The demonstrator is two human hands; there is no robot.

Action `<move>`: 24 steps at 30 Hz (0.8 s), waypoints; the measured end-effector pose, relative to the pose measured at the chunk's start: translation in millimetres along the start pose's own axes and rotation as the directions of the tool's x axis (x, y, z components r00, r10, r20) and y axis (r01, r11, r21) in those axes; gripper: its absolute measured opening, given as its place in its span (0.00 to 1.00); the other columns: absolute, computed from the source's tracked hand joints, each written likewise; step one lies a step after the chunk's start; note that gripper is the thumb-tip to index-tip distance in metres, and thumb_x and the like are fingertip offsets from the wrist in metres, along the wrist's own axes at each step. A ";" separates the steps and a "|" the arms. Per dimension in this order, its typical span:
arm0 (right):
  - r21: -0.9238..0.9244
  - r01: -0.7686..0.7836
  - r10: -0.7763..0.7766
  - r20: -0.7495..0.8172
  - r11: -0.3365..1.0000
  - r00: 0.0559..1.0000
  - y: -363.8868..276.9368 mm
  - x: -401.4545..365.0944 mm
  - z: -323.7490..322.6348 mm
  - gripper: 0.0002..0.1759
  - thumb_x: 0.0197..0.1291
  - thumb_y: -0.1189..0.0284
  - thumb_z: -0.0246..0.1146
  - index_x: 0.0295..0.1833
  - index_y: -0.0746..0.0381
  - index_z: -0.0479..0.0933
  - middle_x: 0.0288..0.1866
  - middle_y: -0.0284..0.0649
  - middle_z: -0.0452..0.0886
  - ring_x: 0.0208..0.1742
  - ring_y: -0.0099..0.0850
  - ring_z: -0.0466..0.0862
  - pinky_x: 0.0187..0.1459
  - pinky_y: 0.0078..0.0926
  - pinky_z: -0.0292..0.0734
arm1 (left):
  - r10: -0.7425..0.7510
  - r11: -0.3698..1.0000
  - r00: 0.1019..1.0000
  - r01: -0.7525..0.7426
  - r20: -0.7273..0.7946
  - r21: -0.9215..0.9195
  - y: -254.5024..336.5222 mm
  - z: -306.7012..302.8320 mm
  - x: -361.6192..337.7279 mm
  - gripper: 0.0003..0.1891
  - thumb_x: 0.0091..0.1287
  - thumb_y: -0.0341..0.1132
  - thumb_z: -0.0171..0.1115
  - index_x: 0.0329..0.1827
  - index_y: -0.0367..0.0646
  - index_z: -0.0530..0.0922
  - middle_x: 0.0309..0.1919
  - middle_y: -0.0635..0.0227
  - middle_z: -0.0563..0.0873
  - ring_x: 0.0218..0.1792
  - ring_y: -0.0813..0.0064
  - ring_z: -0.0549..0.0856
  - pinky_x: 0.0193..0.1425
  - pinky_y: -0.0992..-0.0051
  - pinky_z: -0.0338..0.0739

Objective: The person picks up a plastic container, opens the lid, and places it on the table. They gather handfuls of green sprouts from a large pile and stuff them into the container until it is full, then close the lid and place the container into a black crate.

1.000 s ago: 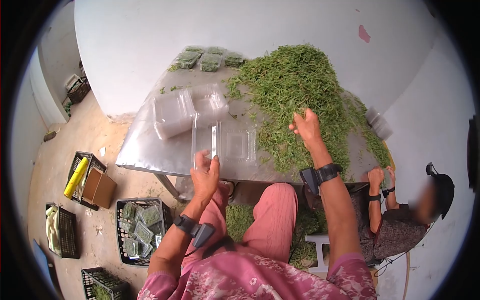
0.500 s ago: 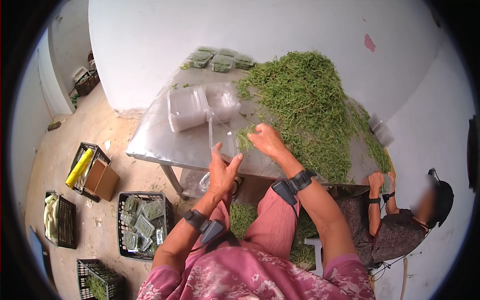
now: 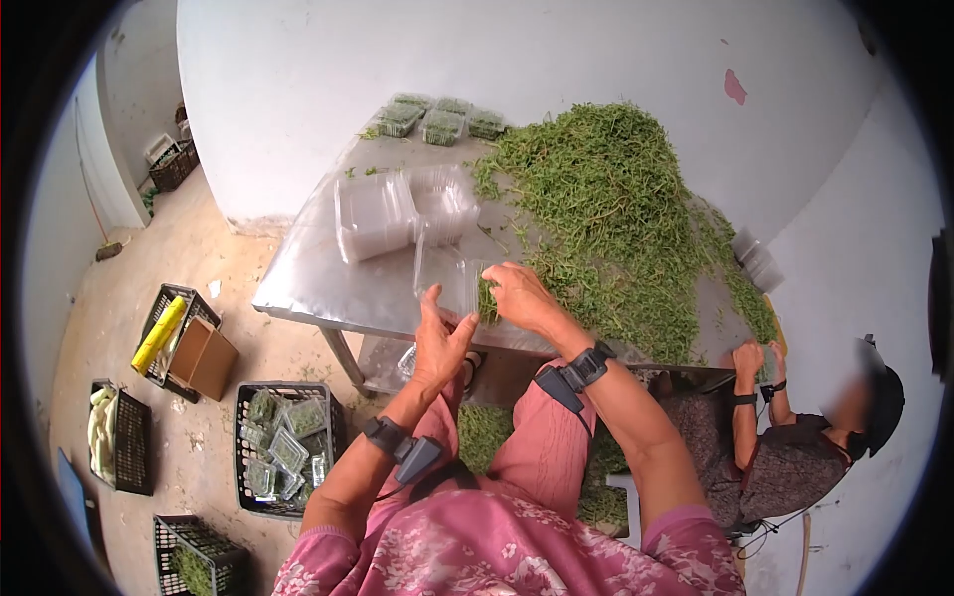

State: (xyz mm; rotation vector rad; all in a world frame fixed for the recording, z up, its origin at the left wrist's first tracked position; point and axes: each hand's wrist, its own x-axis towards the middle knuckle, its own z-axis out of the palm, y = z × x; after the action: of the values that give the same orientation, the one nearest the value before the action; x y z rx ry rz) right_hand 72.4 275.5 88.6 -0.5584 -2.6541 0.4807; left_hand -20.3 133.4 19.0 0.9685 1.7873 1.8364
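My left hand (image 3: pixel 440 341) holds an open clear plastic clamshell box (image 3: pixel 444 281) by its near edge, at the front of the steel table (image 3: pixel 318 288). My right hand (image 3: pixel 519 296) is closed on a small bunch of green herbs (image 3: pixel 488 299) and presses it into the box. A big heap of loose green herbs (image 3: pixel 616 209) covers the right half of the table. Two stacks of empty clear boxes (image 3: pixel 397 211) lie just beyond my hands.
Several filled boxes (image 3: pixel 437 121) stand at the table's far end. On the floor at left are a black crate of filled boxes (image 3: pixel 283 447), a crate with a yellow roll and cardboard box (image 3: pixel 184 348) and more crates. Another person (image 3: pixel 795 437) sits at the right.
My right hand left the herb heap with a bunch and brought it left into the clear box. My left hand stayed on the box, which now stands tilted up.
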 end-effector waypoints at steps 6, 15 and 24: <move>-0.092 -0.012 0.035 0.243 0.996 0.969 16.6 6.7 18.6 0.19 0.57 0.81 0.55 0.55 0.68 0.77 0.51 0.53 0.80 0.56 0.53 0.77 0.58 0.43 0.73 | 0.131 0.988 0.991 -0.132 0.020 0.085 -5.8 0.3 4.7 0.34 0.66 0.31 0.65 0.71 0.36 0.57 0.27 0.65 0.82 0.26 0.78 0.81 0.29 0.76 0.77; -0.083 0.021 -0.005 0.190 0.996 0.982 20.0 1.0 21.3 0.20 0.56 0.82 0.54 0.55 0.67 0.77 0.52 0.52 0.79 0.55 0.53 0.78 0.55 0.46 0.75 | 0.063 0.986 0.995 -0.075 0.081 0.148 15.0 -1.8 19.9 0.32 0.63 0.37 0.66 0.67 0.39 0.61 0.27 0.57 0.82 0.27 0.64 0.83 0.36 0.67 0.78; 0.013 0.161 -0.159 -0.084 0.987 0.984 13.4 -1.9 -6.4 0.08 0.59 0.77 0.61 0.44 0.67 0.79 0.42 0.49 0.80 0.45 0.50 0.81 0.47 0.41 0.77 | 0.072 0.993 0.997 -0.071 -0.004 0.099 -8.0 8.4 22.0 0.23 0.61 0.30 0.62 0.60 0.38 0.67 0.34 0.53 0.84 0.33 0.58 0.84 0.42 0.64 0.78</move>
State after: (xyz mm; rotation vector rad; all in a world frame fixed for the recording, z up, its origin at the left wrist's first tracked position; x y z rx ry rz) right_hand 81.0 287.8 88.3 -0.3478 -2.5855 0.4257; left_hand -30.7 155.6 15.0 1.0764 1.8865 1.8114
